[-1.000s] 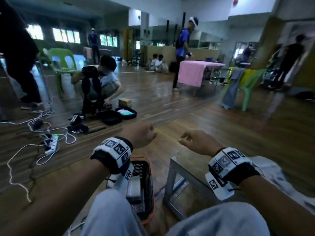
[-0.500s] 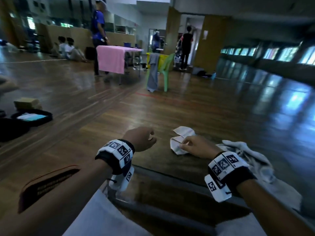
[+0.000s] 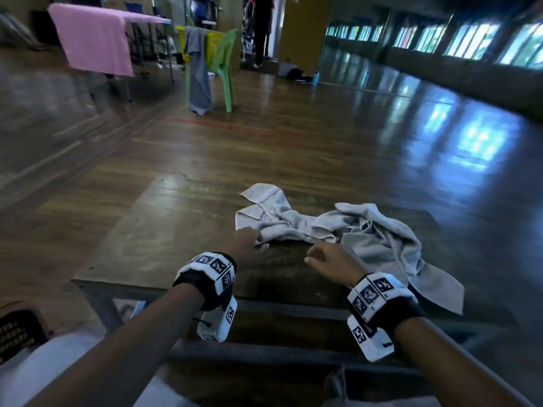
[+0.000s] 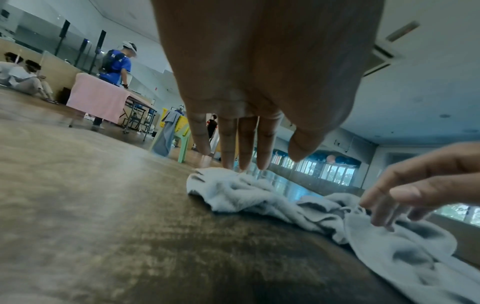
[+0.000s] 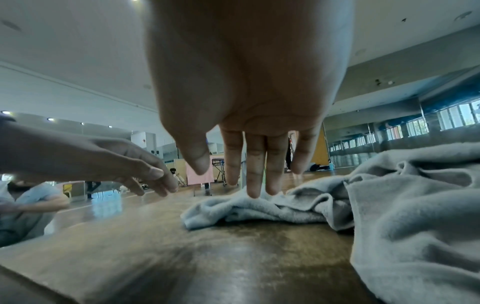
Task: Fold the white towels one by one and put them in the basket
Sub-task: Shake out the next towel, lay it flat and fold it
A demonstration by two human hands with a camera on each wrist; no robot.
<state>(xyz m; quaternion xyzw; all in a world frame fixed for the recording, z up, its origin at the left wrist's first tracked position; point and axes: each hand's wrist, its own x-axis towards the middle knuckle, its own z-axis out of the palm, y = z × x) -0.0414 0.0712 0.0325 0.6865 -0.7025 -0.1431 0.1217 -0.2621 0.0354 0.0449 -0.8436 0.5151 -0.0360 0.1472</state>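
Two crumpled white towels lie on a wooden table (image 3: 141, 230). The smaller towel (image 3: 279, 221) is at the middle; the bigger towel (image 3: 385, 242) lies to its right and hangs over the table's right edge. My left hand (image 3: 249, 242) reaches to the near left corner of the smaller towel with straight fingers (image 4: 244, 148) just at the cloth (image 4: 233, 189). My right hand (image 3: 326, 257) hovers over the towel's near edge, its fingertips (image 5: 254, 191) touching the fabric (image 5: 249, 209). Neither hand holds anything. The basket (image 3: 17, 330) shows at the bottom left, beside my knee.
Wide wooden floor lies beyond the table. A green chair with a grey cloth (image 3: 205, 69) and a pink-covered table (image 3: 94, 39) stand far off at the back left. People stand and sit in the distance. The table's left half (image 3: 164, 218) is bare.
The view has swung right from the floor and basket to the table. Both hands have uncurled from loose fists and dropped forward onto the smaller towel's near edge.
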